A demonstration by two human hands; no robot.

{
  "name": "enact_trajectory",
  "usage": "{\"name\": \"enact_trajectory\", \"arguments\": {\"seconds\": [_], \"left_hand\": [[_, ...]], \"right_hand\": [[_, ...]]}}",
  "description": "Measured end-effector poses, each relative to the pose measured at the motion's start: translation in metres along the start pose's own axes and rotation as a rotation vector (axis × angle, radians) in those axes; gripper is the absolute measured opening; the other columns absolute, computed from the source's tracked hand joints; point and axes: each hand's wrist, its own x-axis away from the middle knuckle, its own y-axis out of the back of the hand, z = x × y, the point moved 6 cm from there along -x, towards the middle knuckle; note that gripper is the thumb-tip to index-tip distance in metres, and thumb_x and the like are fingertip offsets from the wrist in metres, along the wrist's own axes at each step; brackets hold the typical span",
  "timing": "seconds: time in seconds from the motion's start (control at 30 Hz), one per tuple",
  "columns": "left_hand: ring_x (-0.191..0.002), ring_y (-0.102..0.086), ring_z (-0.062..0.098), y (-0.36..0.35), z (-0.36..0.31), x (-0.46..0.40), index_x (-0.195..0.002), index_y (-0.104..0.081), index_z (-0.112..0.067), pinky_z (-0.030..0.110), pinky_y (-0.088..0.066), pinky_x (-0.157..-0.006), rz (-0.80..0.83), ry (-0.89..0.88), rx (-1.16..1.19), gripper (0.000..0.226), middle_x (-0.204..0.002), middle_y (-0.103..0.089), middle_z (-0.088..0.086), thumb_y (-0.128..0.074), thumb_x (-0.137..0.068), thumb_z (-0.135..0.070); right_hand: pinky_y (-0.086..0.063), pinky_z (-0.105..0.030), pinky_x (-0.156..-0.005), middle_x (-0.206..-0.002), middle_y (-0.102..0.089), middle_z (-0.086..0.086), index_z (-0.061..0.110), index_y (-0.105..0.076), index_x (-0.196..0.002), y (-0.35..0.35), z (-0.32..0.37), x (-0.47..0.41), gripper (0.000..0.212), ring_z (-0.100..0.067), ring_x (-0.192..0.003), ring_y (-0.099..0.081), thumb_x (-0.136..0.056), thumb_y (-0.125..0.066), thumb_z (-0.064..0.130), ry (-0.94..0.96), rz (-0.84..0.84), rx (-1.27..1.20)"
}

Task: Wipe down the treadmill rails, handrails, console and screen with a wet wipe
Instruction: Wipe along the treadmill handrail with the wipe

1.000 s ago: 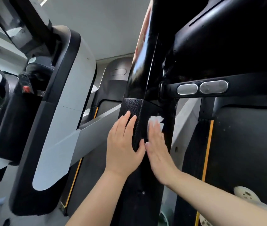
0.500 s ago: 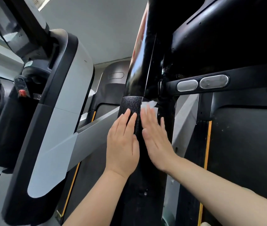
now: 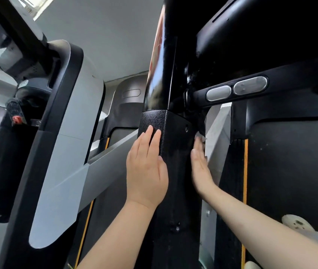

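The right hand (image 3: 200, 164) has slid off the front face of the black upright post (image 3: 173, 152) and round to its right side, taking the wet wipe (image 3: 201, 137) with it, and the view has tipped upward a little.

Far left stands a neighbouring treadmill (image 3: 61, 133) with grey and black panels and a small red safety clip (image 3: 16, 119). Next comes the left hand (image 3: 146, 167), fingers straight and together, palm flat against the post's textured front-left face, bracing rather than gripping. To its right the post's corner edge runs up into a glossy black section. On the far side of that corner the right hand lies flat along the post, fingers straight, pressing the wipe under its fingertips; only a white scrap shows above them. Further right, the handrail (image 3: 232, 92) with its two oval sensor pads juts out above the dark belt deck (image 3: 290, 171).

The wipe looks thin, limp and damp, likely to bunch or slip on slick paint, so it is best held under flat fingers.
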Motion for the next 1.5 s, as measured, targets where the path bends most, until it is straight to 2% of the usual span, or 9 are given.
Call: {"name": "enact_trajectory", "arguments": {"seconds": [0.23, 0.4, 0.6, 0.7, 0.87, 1.07, 1.3, 1.4, 1.5], "left_hand": [[-0.13, -0.039, 0.029, 0.001, -0.001, -0.001, -0.135, -0.046, -0.002, 0.044, -0.033, -0.107, -0.001, -0.01, -0.003, 0.055, -0.143, -0.042, 0.012, -0.03, -0.084, -0.016], [-0.129, -0.04, 0.03, 0.001, -0.001, -0.001, -0.135, -0.047, -0.001, 0.049, -0.036, -0.105, 0.002, -0.016, -0.014, 0.055, -0.142, -0.043, 0.013, -0.03, -0.084, -0.015], [-0.129, -0.041, 0.031, 0.001, -0.001, -0.001, -0.135, -0.046, -0.002, 0.049, -0.036, -0.106, 0.01, -0.012, -0.015, 0.055, -0.143, -0.043, 0.013, -0.029, -0.084, -0.016], [-0.129, -0.041, 0.032, 0.001, -0.001, -0.001, -0.135, -0.046, -0.002, 0.05, -0.036, -0.105, 0.003, -0.014, -0.016, 0.055, -0.142, -0.044, 0.013, -0.029, -0.084, -0.016], [-0.13, -0.04, 0.031, 0.0, 0.0, -0.001, -0.134, -0.047, -0.002, 0.045, -0.032, -0.107, -0.006, -0.012, 0.004, 0.055, -0.142, -0.043, 0.014, -0.029, -0.084, -0.016], [-0.13, -0.04, 0.032, 0.002, -0.001, 0.0, -0.135, -0.046, -0.002, 0.044, -0.031, -0.108, -0.006, -0.003, 0.012, 0.056, -0.143, -0.043, 0.013, -0.029, -0.083, -0.017], [-0.129, -0.04, 0.033, 0.003, -0.001, -0.001, -0.134, -0.047, -0.002, 0.045, -0.032, -0.107, -0.014, -0.004, 0.018, 0.056, -0.142, -0.044, 0.014, -0.03, -0.083, -0.016], [-0.128, -0.041, 0.034, 0.003, -0.001, -0.001, -0.134, -0.048, -0.002, 0.047, -0.034, -0.106, -0.012, -0.007, 0.024, 0.056, -0.142, -0.044, 0.014, -0.03, -0.083, -0.016], [-0.127, -0.042, 0.034, 0.003, -0.002, -0.002, -0.133, -0.048, -0.001, 0.048, -0.035, -0.105, -0.011, -0.006, 0.02, 0.056, -0.141, -0.045, 0.015, -0.03, -0.083, -0.016]], "right_hand": [[0.002, -0.044, -0.119, -0.157, -0.002, 0.017, 0.031, -0.005, -0.15, 0.023, -0.021, -0.04, 0.048, -0.001, -0.144, 0.001, -0.104, -0.018, 0.033, -0.037, -0.113, -0.068], [0.006, -0.04, -0.118, -0.158, -0.003, 0.011, 0.031, -0.001, -0.151, 0.011, -0.054, -0.001, 0.075, -0.012, -0.146, 0.001, -0.081, -0.009, 0.058, -0.148, -0.059, 0.064], [-0.013, -0.038, -0.118, -0.155, -0.022, 0.002, 0.018, -0.019, -0.151, 0.015, -0.071, -0.012, 0.062, -0.02, -0.144, -0.019, -0.1, -0.018, 0.052, -0.404, -0.086, -0.197], [-0.003, -0.039, -0.12, -0.158, -0.006, 0.01, 0.028, -0.005, -0.151, 0.009, -0.042, -0.002, 0.063, -0.011, -0.145, -0.006, -0.095, -0.013, 0.058, -0.293, -0.083, -0.158], [0.019, -0.015, -0.11, -0.151, 0.021, 0.021, 0.04, 0.017, -0.139, -0.016, 0.003, 0.064, 0.066, 0.005, -0.138, 0.022, -0.083, 0.003, 0.073, 0.279, 0.081, 0.184], [0.0, -0.044, -0.119, -0.157, -0.002, 0.019, 0.044, 0.0, -0.148, 0.013, -0.039, -0.007, 0.075, -0.01, -0.146, 0.0, -0.077, -0.009, 0.067, -0.225, -0.061, -0.022], [0.018, -0.018, -0.111, -0.151, 0.023, 0.021, 0.042, 0.02, -0.136, -0.02, -0.007, 0.089, 0.068, 0.005, -0.138, 0.022, -0.08, 0.004, 0.077, 0.248, 0.126, 0.242], [0.013, -0.028, -0.116, -0.154, 0.016, 0.017, 0.047, 0.014, -0.138, -0.005, -0.014, 0.041, 0.06, 0.003, -0.14, 0.016, -0.083, 0.001, 0.069, 0.146, 0.086, 0.231], [0.0, -0.043, -0.119, -0.158, 0.001, 0.015, 0.043, 0.003, -0.147, 0.016, -0.01, -0.014, 0.085, -0.006, -0.145, 0.003, -0.071, -0.004, 0.081, -0.113, -0.032, 0.065]]}}
